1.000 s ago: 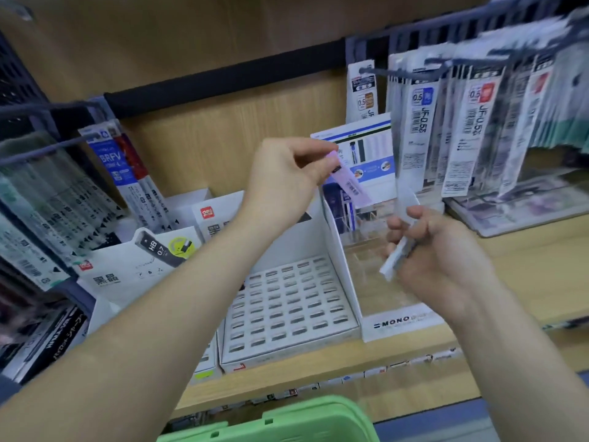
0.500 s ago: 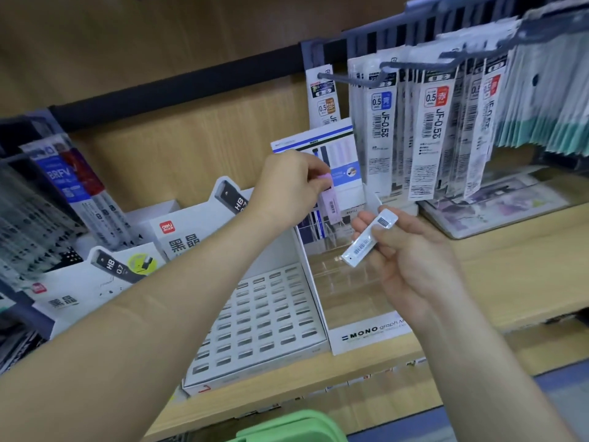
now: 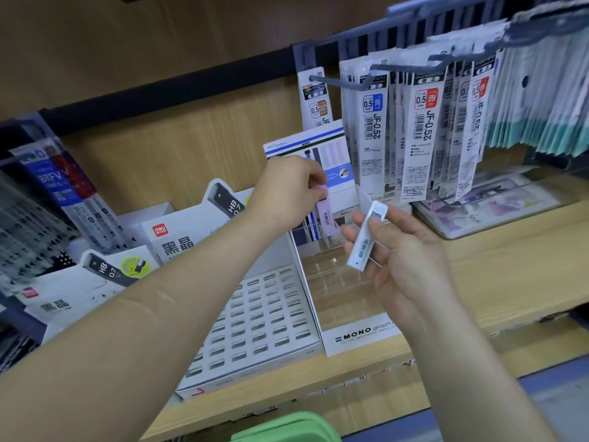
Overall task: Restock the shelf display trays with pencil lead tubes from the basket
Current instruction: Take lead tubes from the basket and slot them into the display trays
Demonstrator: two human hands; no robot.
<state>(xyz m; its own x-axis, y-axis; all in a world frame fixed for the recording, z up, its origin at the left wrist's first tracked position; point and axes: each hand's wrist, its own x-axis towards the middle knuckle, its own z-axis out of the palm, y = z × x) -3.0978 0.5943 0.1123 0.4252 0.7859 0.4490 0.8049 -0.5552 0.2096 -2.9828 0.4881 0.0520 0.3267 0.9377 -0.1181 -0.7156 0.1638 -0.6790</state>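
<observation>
My left hand [image 3: 288,189] pinches the top of a pale pink lead tube [image 3: 325,216], which stands upright at the back row of the clear MONO display tray [image 3: 357,333]. A few dark and blue tubes stand beside it in that back row. My right hand [image 3: 401,250] holds a white lead tube [image 3: 366,239] with a barcode, tilted, just above the tray's middle rows. The green basket [image 3: 287,427] shows only its rim at the bottom edge.
A white slotted tray [image 3: 261,317] sits left of the MONO tray, with HB 0.7 lead boxes [image 3: 105,275] further left. Refill packets [image 3: 420,135] hang on hooks at the upper right, close above my right hand. The wooden shelf [image 3: 510,269] extends right.
My left hand has brought the pink tube down from a tilted hold into an upright stand at the tray's back row. My right hand has risen with the white tube, closer to the tray's back.
</observation>
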